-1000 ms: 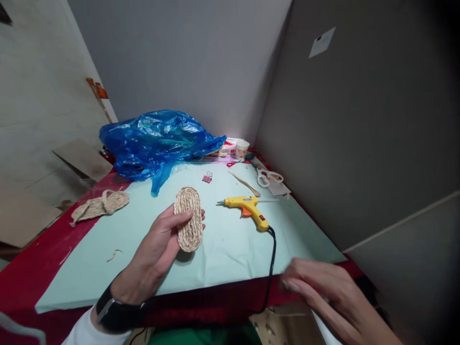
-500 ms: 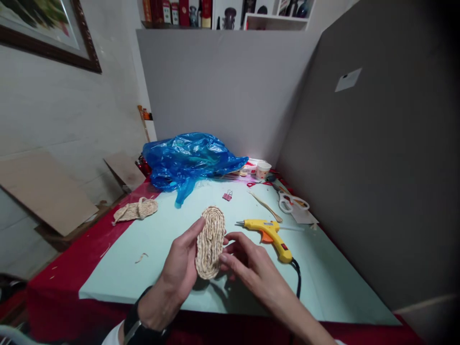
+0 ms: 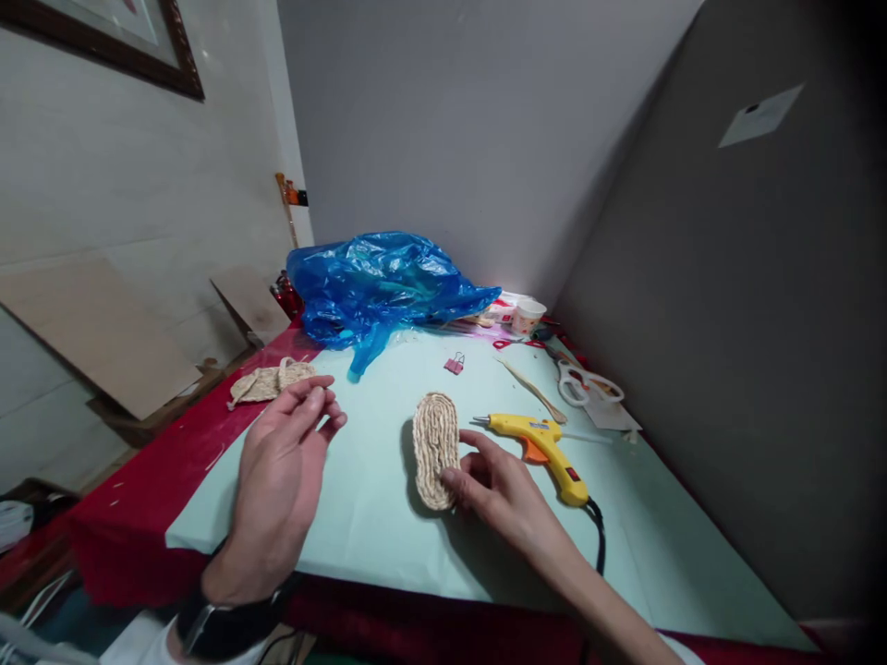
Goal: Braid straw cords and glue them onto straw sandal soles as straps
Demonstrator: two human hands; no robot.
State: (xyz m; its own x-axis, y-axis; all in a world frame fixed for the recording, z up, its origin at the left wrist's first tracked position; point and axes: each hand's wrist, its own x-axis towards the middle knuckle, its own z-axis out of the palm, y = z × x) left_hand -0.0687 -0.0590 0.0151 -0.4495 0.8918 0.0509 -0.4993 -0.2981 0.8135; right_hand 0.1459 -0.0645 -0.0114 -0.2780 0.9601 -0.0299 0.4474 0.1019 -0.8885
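An oval sole of coiled, braided straw (image 3: 436, 453) stands tilted over the table, its ridged face toward me. My right hand (image 3: 500, 489) pinches its right edge, thumb in front and fingers behind. My left hand (image 3: 287, 462) is off the sole, raised over the table's left side with loosely bent fingers and nothing visible in them. Just beyond its fingertips lies a small woven straw slipper (image 3: 260, 384) with a strap, partly covered by the hand. Right of my right hand rests a yellow glue gun (image 3: 537, 439) with an orange trigger.
A pale green sheet (image 3: 374, 517) covers the red tablecloth (image 3: 131, 517). Farther back are a blue plastic bag (image 3: 388, 286), a pink binder clip (image 3: 455, 363), a paper cup (image 3: 528, 317), a straw strand (image 3: 533, 392) and white-handled scissors (image 3: 589, 384). Grey panels (image 3: 443, 120) enclose the back and right.
My left hand has let go of the straw sole and moved left toward the slipper. My right hand now holds the sole alone. The view has tilted down and turned slightly left.
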